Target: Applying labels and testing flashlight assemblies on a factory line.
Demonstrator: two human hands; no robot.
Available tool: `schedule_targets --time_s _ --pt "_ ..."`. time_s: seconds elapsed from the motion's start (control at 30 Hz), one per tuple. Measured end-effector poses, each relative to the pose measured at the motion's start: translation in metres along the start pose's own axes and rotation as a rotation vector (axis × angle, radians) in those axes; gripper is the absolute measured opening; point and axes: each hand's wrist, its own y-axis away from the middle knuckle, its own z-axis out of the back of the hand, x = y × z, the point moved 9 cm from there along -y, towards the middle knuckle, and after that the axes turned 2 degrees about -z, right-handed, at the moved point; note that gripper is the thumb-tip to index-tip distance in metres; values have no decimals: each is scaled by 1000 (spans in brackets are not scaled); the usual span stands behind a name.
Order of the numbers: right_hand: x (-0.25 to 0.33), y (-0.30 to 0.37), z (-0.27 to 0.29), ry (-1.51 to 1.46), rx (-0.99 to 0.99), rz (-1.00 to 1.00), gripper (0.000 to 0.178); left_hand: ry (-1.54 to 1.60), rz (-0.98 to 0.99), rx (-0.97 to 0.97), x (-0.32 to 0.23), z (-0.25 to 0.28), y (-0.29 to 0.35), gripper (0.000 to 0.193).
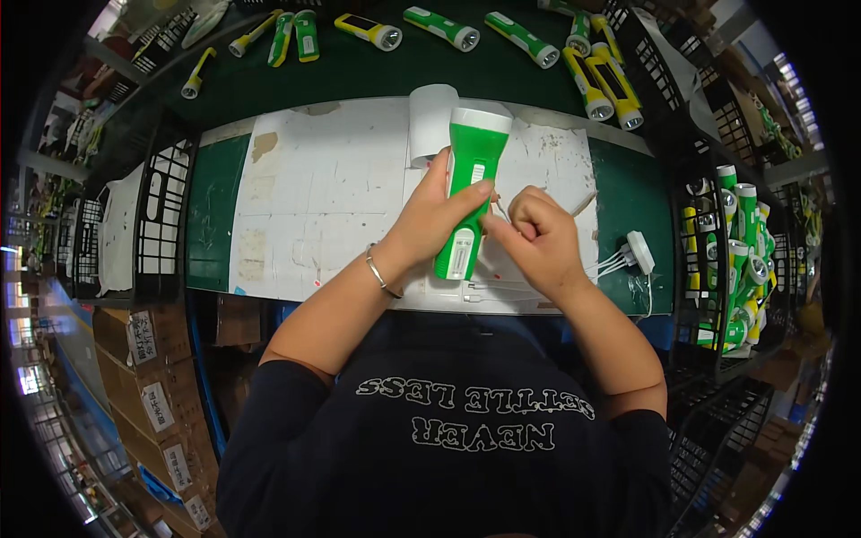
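My left hand point(429, 215) is wrapped round a green flashlight point(480, 161) with a white head, its thumb lying across the body below a white slide switch. The flashlight's head points away from me, and its handle end bears a white label. Close against the flashlight's right side is my right hand point(543, 235), fingers curled in. A thin whitish piece shows between that hand and the flashlight, too small to name. White cables point(489, 292) with plug ends lie under the hands, and more run to a white charger block point(639, 253) on the right.
A white paper roll point(432, 121) stands behind the flashlight on the marked white board point(314, 197). Several green and yellow flashlights point(444, 29) line the table's far side. Black crates stand left point(161, 215) and right, the right one holding flashlights point(740, 260). Cardboard boxes point(152, 386) are stacked lower left.
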Motion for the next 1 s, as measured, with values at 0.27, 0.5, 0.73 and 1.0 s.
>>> schedule_targets --time_s 0.27,0.5,0.73,1.0 --pt "-25 -25 35 -150 99 -294 22 -463 72 19 -12 7 12 53" --pt "-9 -32 18 -117 411 -259 65 -1347 -81 248 -66 6 20 48" --pt "-18 -34 17 -257 374 -279 68 -1490 145 359 -66 48 39 39" --pt "-80 -10 -8 244 209 -305 34 -749 238 170 9 38 28 55"
